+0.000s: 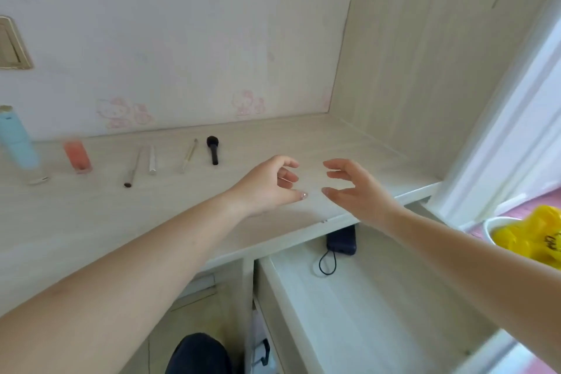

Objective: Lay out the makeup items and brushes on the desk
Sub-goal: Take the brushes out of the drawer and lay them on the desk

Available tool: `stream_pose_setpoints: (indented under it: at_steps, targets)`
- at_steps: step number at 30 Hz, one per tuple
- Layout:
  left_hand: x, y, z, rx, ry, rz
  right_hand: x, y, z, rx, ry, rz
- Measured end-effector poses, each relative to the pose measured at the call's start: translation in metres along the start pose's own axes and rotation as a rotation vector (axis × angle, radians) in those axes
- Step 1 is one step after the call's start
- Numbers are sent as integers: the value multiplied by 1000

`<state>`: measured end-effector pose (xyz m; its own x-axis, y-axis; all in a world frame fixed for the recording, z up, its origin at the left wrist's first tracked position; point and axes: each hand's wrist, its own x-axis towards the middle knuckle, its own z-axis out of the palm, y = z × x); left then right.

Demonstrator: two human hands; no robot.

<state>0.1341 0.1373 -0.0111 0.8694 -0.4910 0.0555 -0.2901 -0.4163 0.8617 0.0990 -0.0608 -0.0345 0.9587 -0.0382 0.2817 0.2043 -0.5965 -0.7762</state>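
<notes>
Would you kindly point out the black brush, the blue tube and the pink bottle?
Black brush [213,151]: head view, on its handle.
Blue tube [16,138]: head view, mid-body.
Pink bottle [77,155]: head view, mid-body.

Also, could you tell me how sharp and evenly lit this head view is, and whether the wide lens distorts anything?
Head view: the blue tube and pink bottle at the left edge are smeared by blur, while the black brush is fairly crisp; light is soft and flat, with a bright washed-out strip at the right; the wide lens bends the desk edge and side panel.

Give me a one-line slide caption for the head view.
Both hands hover empty over desk; brushes laid out.
</notes>
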Motion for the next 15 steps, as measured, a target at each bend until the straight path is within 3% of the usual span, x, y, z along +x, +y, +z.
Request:
stream_pose_setpoints:
  at_steps: [7,15]
  targets:
    - [-43,32,101,-79,-305,83,-106,34,-68,-127,25,17]
    - [-89,27,199,-12,-568,98,-226,88,-110,-422,-1,45]
